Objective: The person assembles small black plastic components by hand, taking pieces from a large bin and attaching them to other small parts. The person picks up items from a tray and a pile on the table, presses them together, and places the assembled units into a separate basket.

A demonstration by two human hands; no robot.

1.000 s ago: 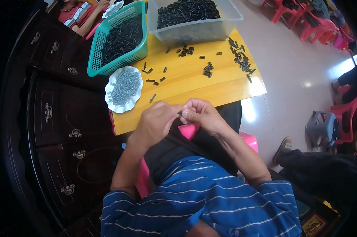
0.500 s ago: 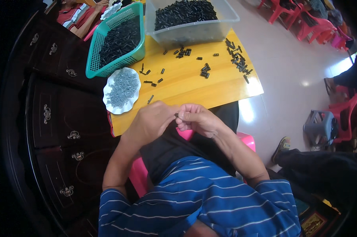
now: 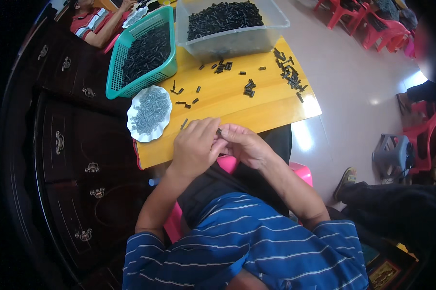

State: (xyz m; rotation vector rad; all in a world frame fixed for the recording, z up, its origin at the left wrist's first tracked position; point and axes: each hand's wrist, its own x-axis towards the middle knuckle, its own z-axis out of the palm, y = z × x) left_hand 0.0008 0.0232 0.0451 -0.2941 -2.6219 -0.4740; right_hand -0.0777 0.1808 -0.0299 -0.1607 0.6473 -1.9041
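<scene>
Both hands meet in front of my lap at the near edge of the table. A small black cylindrical piece (image 3: 219, 131) shows between them, pinched by the thumb and fingers of my right hand (image 3: 247, 146). My left hand (image 3: 193, 149) is closed beside it, back upward and fingers bent toward the piece; whatever those fingers hold is hidden. Just beyond the left hand lies a thin dark piece (image 3: 184, 123). To its left stands a white scalloped dish (image 3: 131, 115) heaped with small clear pieces (image 3: 150, 110).
Similar black pieces (image 3: 289, 75) are scattered over the yellow table (image 3: 218, 108). At the back are a green basket (image 3: 112, 79) and a translucent bin (image 3: 232, 48), both full of black pieces. Dark drawers (image 3: 78, 145) flank the left side. A person (image 3: 95, 24) sits beyond the basket.
My left hand has turned and shifted slightly right, its fingers now reaching over toward my right hand. The black piece has moved a little up, still in the right-hand pinch.
</scene>
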